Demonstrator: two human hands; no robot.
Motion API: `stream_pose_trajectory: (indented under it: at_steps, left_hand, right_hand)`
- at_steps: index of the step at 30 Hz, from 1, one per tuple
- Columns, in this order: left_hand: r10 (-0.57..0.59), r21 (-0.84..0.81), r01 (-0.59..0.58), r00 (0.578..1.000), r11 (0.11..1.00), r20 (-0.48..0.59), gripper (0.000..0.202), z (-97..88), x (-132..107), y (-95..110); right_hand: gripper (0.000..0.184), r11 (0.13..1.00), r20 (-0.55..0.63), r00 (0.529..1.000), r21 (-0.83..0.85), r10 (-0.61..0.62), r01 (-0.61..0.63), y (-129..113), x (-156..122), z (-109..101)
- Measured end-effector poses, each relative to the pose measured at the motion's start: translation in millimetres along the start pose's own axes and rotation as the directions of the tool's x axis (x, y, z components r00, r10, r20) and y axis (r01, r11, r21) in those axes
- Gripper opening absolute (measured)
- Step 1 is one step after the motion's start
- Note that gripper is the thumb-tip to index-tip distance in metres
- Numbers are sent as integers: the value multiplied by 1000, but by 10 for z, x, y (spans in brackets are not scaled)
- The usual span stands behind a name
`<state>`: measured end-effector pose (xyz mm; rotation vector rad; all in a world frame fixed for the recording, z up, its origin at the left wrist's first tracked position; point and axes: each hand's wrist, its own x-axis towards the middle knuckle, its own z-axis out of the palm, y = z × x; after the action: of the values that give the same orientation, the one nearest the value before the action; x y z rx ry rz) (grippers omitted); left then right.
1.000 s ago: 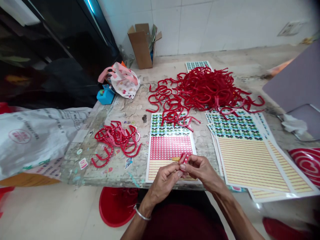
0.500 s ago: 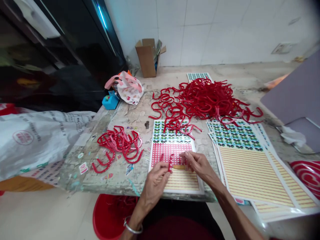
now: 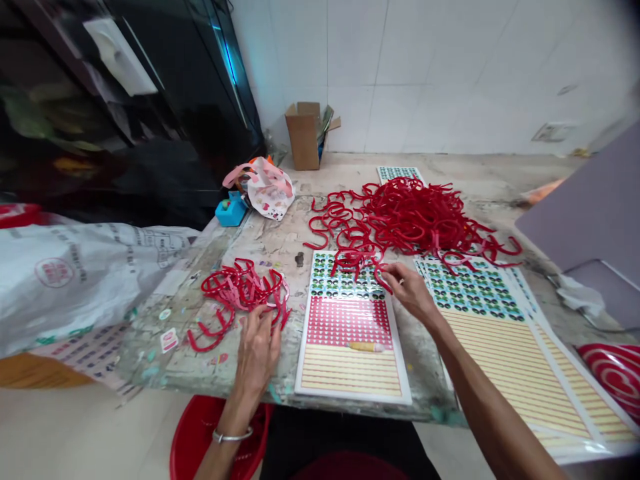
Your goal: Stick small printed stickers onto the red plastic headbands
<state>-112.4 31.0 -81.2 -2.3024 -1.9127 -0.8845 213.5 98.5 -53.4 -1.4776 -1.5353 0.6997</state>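
My left hand [image 3: 257,350] is at the near edge of a small heap of red plastic C-shaped bands [image 3: 243,290], with its fingers touching the bands and holding none that I can make out. My right hand [image 3: 407,290] is pinching the end of one red band [image 3: 385,279] at the edge of a much larger heap of the same bands [image 3: 415,217]. Between my hands lies a sticker sheet [image 3: 350,320] with rows of pink hearts and a small yellow stick [image 3: 365,347] on it.
More sticker sheets [image 3: 505,353] are stacked to the right on a worn stone table [image 3: 430,380]. At the back stand a cardboard box [image 3: 303,137] and a patterned bag [image 3: 267,189]. A white sack [image 3: 75,280] lies left, and a red stool [image 3: 210,433] stands below.
My hands were together over the heart sheet, working on a red band. They have moved apart: the left to the small heap, the right forward to the large heap. The view has tilted upward.
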Motion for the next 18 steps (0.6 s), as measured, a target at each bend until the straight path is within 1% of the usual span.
stream_pose_trajectory:
  at_steps: [2, 4, 5, 7, 9, 10, 11, 13, 15, 16, 18]
  left_hand:
    - [8, -131, -7, 1000, 991, 11, 26, 0, -23, 128]
    - [1, -262, 5, 1000, 965, 23, 24, 21, -25, 279]
    - [-10, -327, 22, 999, 945, 37, 23, 33, -18, 367]
    - [-48, -459, 81, 995, 885, 82, 21, 52, 5, 570]
    - [-69, -593, 158, 983, 789, 169, 21, 59, 34, 796]
    - [-67, -645, 196, 973, 739, 219, 22, 59, 48, 909]
    - [-67, -679, 229, 964, 698, 256, 22, 58, 60, 1014]
    - [-44, -734, 264, 952, 625, 304, 22, 53, 79, 1184]
    - [-28, -781, 320, 932, 536, 362, 23, 45, 87, 1286]
    - [-32, -791, 369, 913, 488, 407, 24, 39, 85, 1312]
    - [-46, -787, 464, 871, 406, 490, 27, 27, 69, 1326]
  right_hand:
    - [28, 981, -12, 996, 179, 84, -81, -19, 11, -179]
    - [33, 924, -6, 985, 349, 172, -159, -38, 1, -319]
    - [35, 891, 11, 979, 411, 204, -190, -49, -19, -360]
    - [34, 835, 72, 968, 493, 239, -243, -79, -90, -372]
    - [31, 770, 150, 953, 563, 262, -300, -127, -194, -302]
    - [28, 719, 195, 941, 608, 276, -337, -159, -253, -248]
    - [25, 650, 247, 924, 657, 292, -381, -197, -313, -189]
    - [19, 480, 351, 880, 741, 319, -469, -286, -423, -75]
    - [17, 333, 428, 842, 782, 328, -527, -375, -506, 16]
    - [16, 297, 442, 834, 790, 330, -536, -414, -536, 51]
    - [16, 267, 450, 826, 796, 340, -544, -472, -576, 107]
